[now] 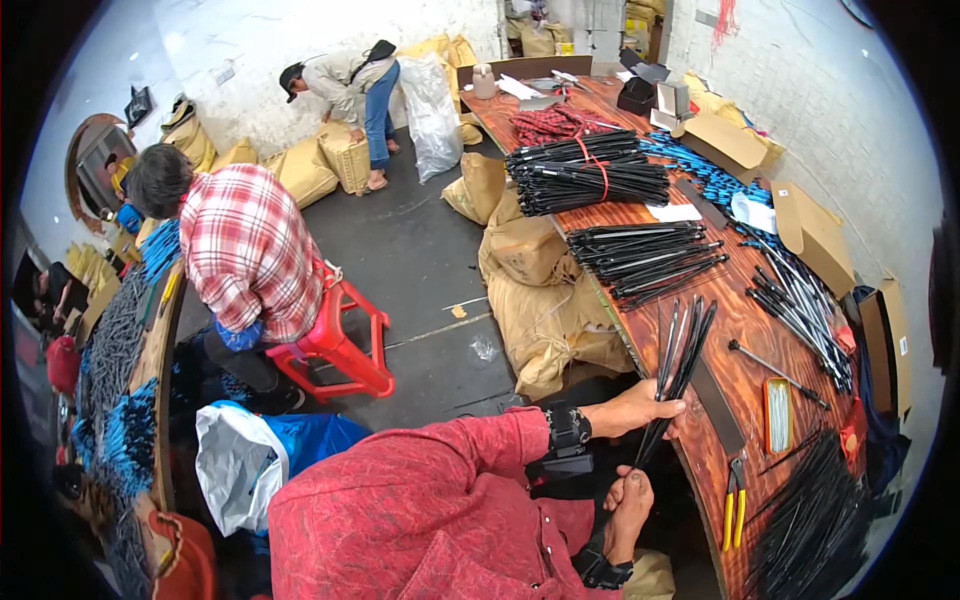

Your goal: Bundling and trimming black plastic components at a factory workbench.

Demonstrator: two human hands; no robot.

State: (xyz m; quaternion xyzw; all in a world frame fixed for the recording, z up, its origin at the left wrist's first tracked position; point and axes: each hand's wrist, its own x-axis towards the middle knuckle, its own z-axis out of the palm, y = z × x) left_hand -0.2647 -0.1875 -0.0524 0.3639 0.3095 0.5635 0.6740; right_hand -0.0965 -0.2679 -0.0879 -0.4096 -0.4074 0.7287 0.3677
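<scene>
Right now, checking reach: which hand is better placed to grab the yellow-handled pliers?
Probably right: the right hand lies nearer the pliers, while the left hand grips the black rod bundle.

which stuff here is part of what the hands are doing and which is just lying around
In hand: thin black rods, gripped by left hand, right hand at their lower ends.

Lying about: yellow-handled pliers, small orange tray, tied rod bundle, cardboard boxes, red stool.

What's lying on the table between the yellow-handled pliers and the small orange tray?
In the head view, bare wood tabletop lies between the yellow-handled pliers and the small orange tray.
</scene>
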